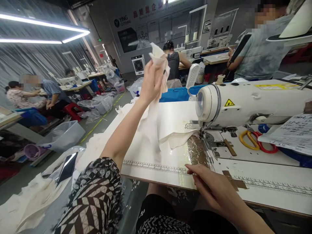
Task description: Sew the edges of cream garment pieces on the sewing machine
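Note:
My left hand (153,79) is raised over the far part of the sewing table, its fingers closed round a bunch of cream fabric (159,53). A strip of the cloth hangs from it toward the tabletop, blurred at its lower end. A separate-looking flat cream piece (179,139) lies on the table with its tip at the needle of the white sewing machine (243,100); whether it joins the hanging strip I cannot tell. Over the front edge, near the printed ruler (156,167), my right hand (212,183) has thumb and fingertips close together; anything between them is hidden.
Scissors with yellow and red handles (258,141) lie beside the machine, near a printed sheet (292,131). To the left, cream cloth pieces (31,198) are heaped around a phone (67,166). A clear plastic bin (63,135) stands on the floor. Several people work at machines beyond.

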`<action>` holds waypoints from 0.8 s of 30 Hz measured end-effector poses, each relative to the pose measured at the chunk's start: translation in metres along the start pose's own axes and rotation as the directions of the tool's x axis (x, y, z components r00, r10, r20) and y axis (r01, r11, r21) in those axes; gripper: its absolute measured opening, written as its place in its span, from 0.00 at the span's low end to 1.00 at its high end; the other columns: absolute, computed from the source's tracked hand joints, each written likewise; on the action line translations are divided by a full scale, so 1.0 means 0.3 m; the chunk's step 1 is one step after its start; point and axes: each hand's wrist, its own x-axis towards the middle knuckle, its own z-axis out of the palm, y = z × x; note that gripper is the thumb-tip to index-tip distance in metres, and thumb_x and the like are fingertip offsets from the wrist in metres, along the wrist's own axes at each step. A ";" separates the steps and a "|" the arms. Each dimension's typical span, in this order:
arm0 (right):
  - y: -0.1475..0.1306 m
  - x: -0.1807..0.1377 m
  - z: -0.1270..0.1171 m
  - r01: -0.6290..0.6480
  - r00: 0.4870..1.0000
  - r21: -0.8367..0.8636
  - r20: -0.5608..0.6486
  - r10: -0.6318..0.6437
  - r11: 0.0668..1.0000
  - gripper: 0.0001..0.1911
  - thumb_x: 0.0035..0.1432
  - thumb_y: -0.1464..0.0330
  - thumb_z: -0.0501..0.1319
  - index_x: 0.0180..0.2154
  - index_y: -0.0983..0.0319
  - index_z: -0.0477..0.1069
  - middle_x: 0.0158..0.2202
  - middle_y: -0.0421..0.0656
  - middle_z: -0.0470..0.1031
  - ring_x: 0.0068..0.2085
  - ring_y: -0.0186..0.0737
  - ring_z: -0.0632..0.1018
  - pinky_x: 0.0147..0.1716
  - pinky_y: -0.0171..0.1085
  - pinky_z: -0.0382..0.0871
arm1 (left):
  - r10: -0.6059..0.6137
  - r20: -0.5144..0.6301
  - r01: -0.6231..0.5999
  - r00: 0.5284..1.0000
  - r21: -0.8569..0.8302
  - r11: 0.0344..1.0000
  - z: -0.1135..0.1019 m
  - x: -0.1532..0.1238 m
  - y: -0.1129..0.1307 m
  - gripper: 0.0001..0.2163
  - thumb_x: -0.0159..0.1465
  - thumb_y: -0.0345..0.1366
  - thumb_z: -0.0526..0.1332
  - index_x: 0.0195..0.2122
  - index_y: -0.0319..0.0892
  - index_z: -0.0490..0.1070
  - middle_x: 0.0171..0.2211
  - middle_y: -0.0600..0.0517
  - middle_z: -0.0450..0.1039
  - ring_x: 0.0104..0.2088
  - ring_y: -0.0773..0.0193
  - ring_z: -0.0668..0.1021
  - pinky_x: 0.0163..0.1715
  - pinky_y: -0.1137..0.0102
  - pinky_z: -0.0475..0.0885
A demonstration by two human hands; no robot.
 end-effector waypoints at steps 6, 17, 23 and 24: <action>0.015 0.001 0.016 -0.093 0.995 0.120 -0.020 0.097 0.988 0.15 0.71 0.73 0.50 0.55 0.57 0.67 0.36 0.40 0.82 0.34 0.34 0.83 0.33 0.31 0.77 | -0.062 0.185 0.073 0.981 -0.052 0.996 0.106 -0.193 0.054 0.16 0.73 0.40 0.55 0.60 0.44 0.62 0.61 0.39 0.66 0.61 0.54 0.73 0.58 0.58 0.74; 0.022 0.011 0.029 -0.260 0.964 0.197 0.105 0.244 0.945 0.14 0.71 0.69 0.50 0.49 0.59 0.72 0.32 0.41 0.80 0.33 0.37 0.81 0.32 0.36 0.76 | -0.331 0.646 0.483 0.688 -0.068 0.873 -0.059 -0.643 0.238 0.12 0.72 0.39 0.55 0.51 0.42 0.74 0.41 0.48 0.81 0.40 0.60 0.82 0.37 0.66 0.78; -0.026 0.027 -0.036 -0.148 0.988 0.147 0.067 0.139 0.978 0.14 0.70 0.72 0.51 0.49 0.57 0.73 0.35 0.42 0.82 0.35 0.38 0.83 0.33 0.34 0.78 | -0.110 0.554 0.439 0.825 -0.507 0.741 -0.217 -0.581 0.432 0.12 0.75 0.40 0.56 0.53 0.45 0.75 0.45 0.47 0.80 0.45 0.60 0.82 0.46 0.64 0.79; -0.027 0.025 -0.052 -0.129 0.992 0.113 0.018 0.128 0.985 0.14 0.70 0.72 0.52 0.49 0.56 0.73 0.36 0.42 0.82 0.35 0.38 0.83 0.34 0.34 0.78 | -0.058 0.496 0.377 0.866 -0.574 0.726 -0.257 -0.557 0.476 0.12 0.75 0.40 0.56 0.53 0.45 0.75 0.45 0.46 0.80 0.45 0.59 0.82 0.47 0.63 0.79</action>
